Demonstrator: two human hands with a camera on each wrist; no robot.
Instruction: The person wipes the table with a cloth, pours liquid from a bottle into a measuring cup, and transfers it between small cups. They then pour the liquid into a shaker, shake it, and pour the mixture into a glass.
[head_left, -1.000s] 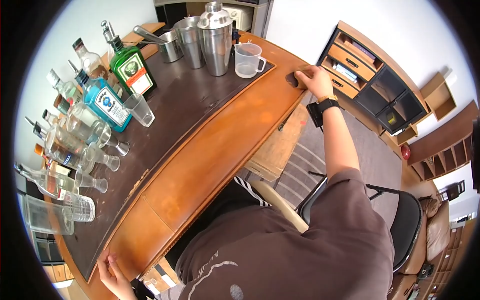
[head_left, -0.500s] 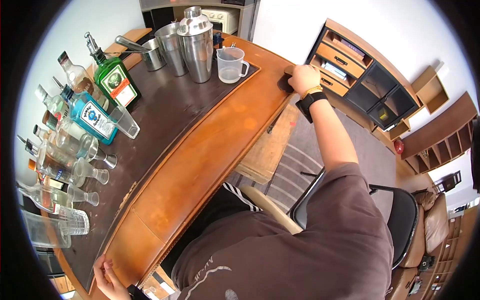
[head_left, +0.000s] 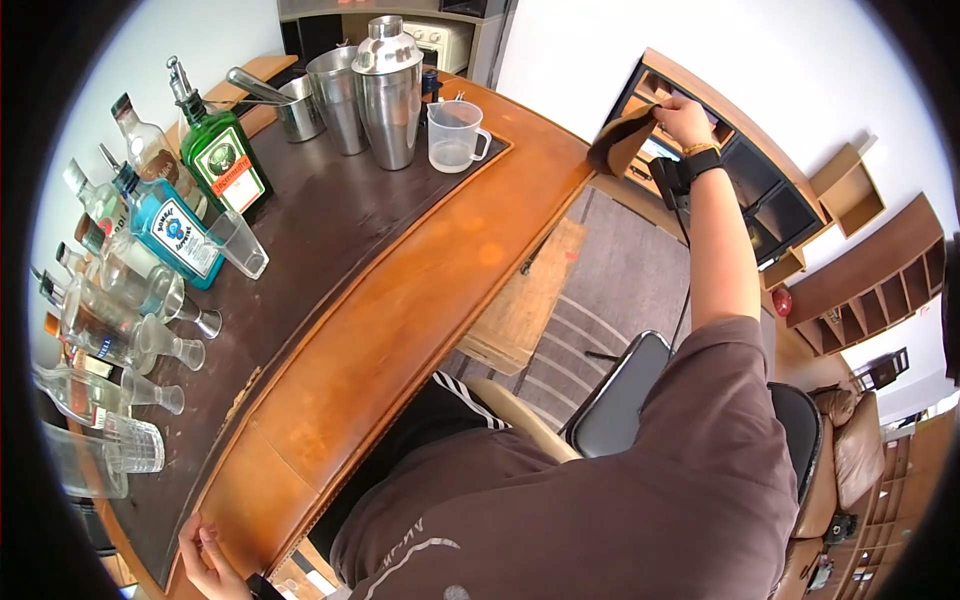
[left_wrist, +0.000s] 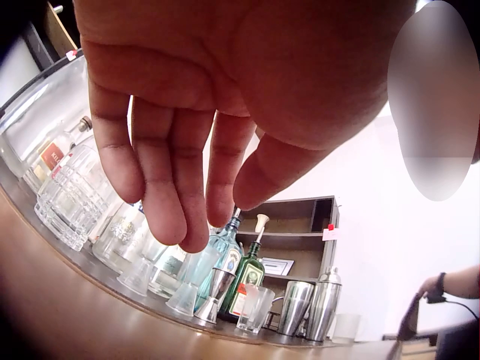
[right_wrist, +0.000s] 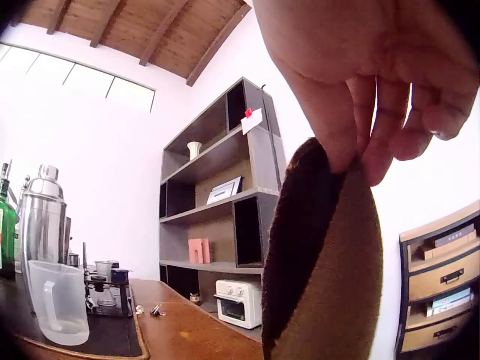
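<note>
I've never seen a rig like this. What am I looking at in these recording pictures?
There is no machine: a person works bare-handed. The head camera looks down over the body and table; the other two current views come from cameras on the left and right wrists. On the table stand bottles, including a green bottle and a blue bottle, plus a metal shaker and a clear jug. The right hand pinches a brown, flexible-looking piece beyond the table's far end. The left hand is open near the table's other end, holding nothing.
</note>
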